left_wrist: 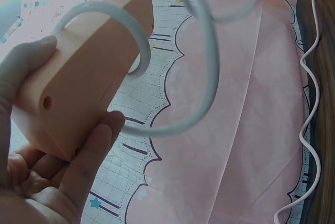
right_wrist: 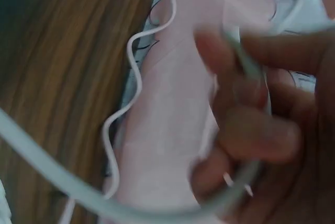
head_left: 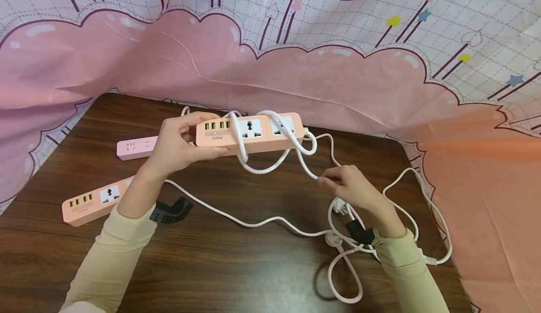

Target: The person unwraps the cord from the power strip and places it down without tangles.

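Observation:
A peach power strip [head_left: 217, 136] with USB ports and white sockets is held up above the table by my left hand [head_left: 177, 139], thumb on one long side and fingers on the other at its left end. Its white cord [head_left: 264, 169] loops loosely around the body. My right hand [head_left: 352, 186] pinches that cord to the right of the strip and below it. In the left wrist view the strip's underside [left_wrist: 94, 72] shows, with cord loops beyond it. The right wrist view has the cord [right_wrist: 68, 182] running into the curled fingers of my right hand, blurred.
A second peach power strip [head_left: 93, 202] lies at the left, partly behind my forearm. Farther back is a pink power strip [head_left: 135, 147]. White cords and plugs [head_left: 334, 238] lie tangled at the right, near my right wrist. A patterned pink cloth [head_left: 296, 78] hangs behind the brown table [head_left: 220, 266].

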`<state>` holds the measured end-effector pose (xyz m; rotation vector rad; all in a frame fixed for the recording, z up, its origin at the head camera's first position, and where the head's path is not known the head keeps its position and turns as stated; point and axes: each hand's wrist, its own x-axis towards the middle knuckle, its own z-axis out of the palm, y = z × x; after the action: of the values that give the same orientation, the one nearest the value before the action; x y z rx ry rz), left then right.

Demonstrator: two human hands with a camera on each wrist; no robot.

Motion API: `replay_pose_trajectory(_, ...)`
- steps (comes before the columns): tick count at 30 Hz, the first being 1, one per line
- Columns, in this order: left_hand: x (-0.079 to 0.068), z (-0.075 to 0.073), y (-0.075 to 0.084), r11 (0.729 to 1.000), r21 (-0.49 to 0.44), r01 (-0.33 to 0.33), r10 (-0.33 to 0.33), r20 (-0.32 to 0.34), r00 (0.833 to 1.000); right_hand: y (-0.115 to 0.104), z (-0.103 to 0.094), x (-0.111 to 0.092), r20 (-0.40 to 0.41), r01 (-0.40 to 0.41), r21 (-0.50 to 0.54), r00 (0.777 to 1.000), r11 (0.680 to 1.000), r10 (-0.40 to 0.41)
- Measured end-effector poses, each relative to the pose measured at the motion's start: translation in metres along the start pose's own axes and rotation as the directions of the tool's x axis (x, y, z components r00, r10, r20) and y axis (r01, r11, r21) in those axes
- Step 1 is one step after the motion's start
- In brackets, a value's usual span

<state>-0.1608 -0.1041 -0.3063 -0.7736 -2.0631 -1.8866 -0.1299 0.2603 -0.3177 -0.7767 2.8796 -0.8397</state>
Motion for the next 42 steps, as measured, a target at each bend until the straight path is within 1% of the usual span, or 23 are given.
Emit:
replay_pose_trajectory(2,-0.001,0.0,0.0,1.0,-0.005,0.002,-0.002,0.031,1.0,0.008,-0.001,0.005,-0.129,-0.098,-0.055,0.987,0.994,0.091)
replay_pose_trajectory(3,-0.002,0.0,-0.001,1.0,-0.005,0.004,-0.004,0.049,0.999,0.011,-0.002,0.007,-0.206,-0.134,-0.054,0.971,0.99,0.12)
replay_pose_trajectory(5,-0.003,0.001,-0.002,1.0,0.002,0.004,-0.004,0.088,0.996,0.014,-0.006,0.01,-0.369,-0.167,-0.038,0.919,0.985,0.141)
replay_pose_trajectory(8,-0.004,0.003,-0.006,1.0,0.015,0.003,-0.005,0.134,0.991,0.013,-0.015,0.011,-0.541,-0.095,0.111,0.829,0.989,0.141)
replay_pose_trajectory(10,-0.005,0.003,-0.007,1.0,0.01,0.002,-0.004,0.152,0.988,0.008,-0.02,0.009,-0.608,0.053,0.284,0.782,0.958,0.137)
replay_pose_trajectory(11,-0.005,0.003,-0.008,1.0,0.01,0.0,-0.002,0.155,0.988,0.005,-0.023,0.008,-0.635,0.139,0.362,0.76,0.922,0.135)
replay_pose_trajectory(12,-0.005,0.002,-0.009,1.0,0.011,-0.002,0.001,0.158,0.987,0.002,-0.026,0.006,-0.659,0.23,0.438,0.74,0.869,0.136)
replay_pose_trajectory(14,-0.005,0.001,-0.01,1.0,0.013,-0.005,0.002,0.162,0.987,-0.003,-0.032,0.003,-0.704,0.399,0.553,0.694,0.732,0.153)
replay_pose_trajectory(18,-0.004,-0.003,-0.012,1.0,0.027,0.001,-0.006,0.15,0.989,-0.009,-0.046,-0.008,-0.772,0.628,0.614,0.603,0.478,0.199)
replay_pose_trajectory(20,-0.004,-0.006,-0.013,0.999,0.035,0.02,-0.024,0.129,0.991,-0.008,-0.051,-0.016,-0.788,0.708,0.612,0.582,0.351,0.201)
replay_pose_trajectory(22,-0.004,-0.011,-0.015,0.998,0.047,0.051,-0.055,0.097,0.994,-0.005,-0.056,-0.027,-0.792,0.754,0.611,0.581,0.243,0.189)
replay_pose_trajectory(24,-0.005,-0.018,-0.017,0.995,0.064,0.081,-0.085,0.063,0.994,0.002,-0.059,-0.038,-0.796,0.779,0.604,0.58,0.169,0.17)
replay_pose_trajectory(25,-0.005,-0.023,-0.018,0.992,0.079,0.094,-0.098,0.048,0.994,0.005,-0.06,-0.045,-0.797,0.784,0.602,0.579,0.154,0.169)
replay_pose_trajectory(26,-0.005,-0.027,-0.02,0.99,0.091,0.104,-0.107,0.031,0.994,0.009,-0.062,-0.051,-0.798,0.784,0.601,0.576,0.155,0.178)
replay_pose_trajectory(28,-0.007,-0.038,-0.023,0.985,0.118,0.123,-0.124,0.002,0.992,0.019,-0.065,-0.063,-0.79,0.77,0.61,0.573,0.187,0.218)
replay_pose_trajectory(30,-0.009,-0.049,-0.026,0.982,0.133,0.132,-0.13,-0.021,0.991,0.031,-0.067,-0.075,-0.781,0.744,0.622,0.562,0.246,0.273)
replay_pose_trajectory(32,-0.011,-0.06,-0.029,0.982,0.134,0.134,-0.13,-0.039,0.991,0.043,-0.068,-0.085,-0.764,0.701,0.639,0.53,0.317,0.369)
replay_pose_trajectory(34,-0.014,-0.072,-0.033,0.981,0.138,0.136,-0.131,-0.051,0.99,0.055,-0.067,-0.092,-0.752,0.645,0.649,0.465,0.403,0.467)
replay_pose_trajectory(36,-0.018,-0.084,-0.037,0.98,0.132,0.148,-0.143,-0.049,0.989,0.064,-0.067,-0.099,-0.711,0.547,0.687,0.372,0.478,0.597)
replay_pose_trajectory(37,-0.02,-0.089,-0.04,0.979,0.132,0.158,-0.153,-0.047,0.987,0.068,-0.067,-0.101,-0.68,0.495,0.714,0.322,0.495,0.659)
replay_pose_trajectory(38,-0.022,-0.095,-0.042,0.976,0.136,0.172,-0.168,-0.044,0.985,0.071,-0.068,-0.103,-0.647,0.439,0.743,0.276,0.505,0.711)
replay_pose_trajectory(40,-0.028,-0.104,-0.046,0.968,0.157,0.197,-0.194,-0.037,0.98,0.078,-0.072,-0.107,-0.559,0.345,0.81,0.213,0.474,0.801)
replay_pose_trajectory(42,-0.033,-0.113,-0.05,0.957,0.182,0.228,-0.226,-0.028,0.974,0.085,-0.077,-0.109,-0.474,0.312,0.86,0.193,0.404,0.859)
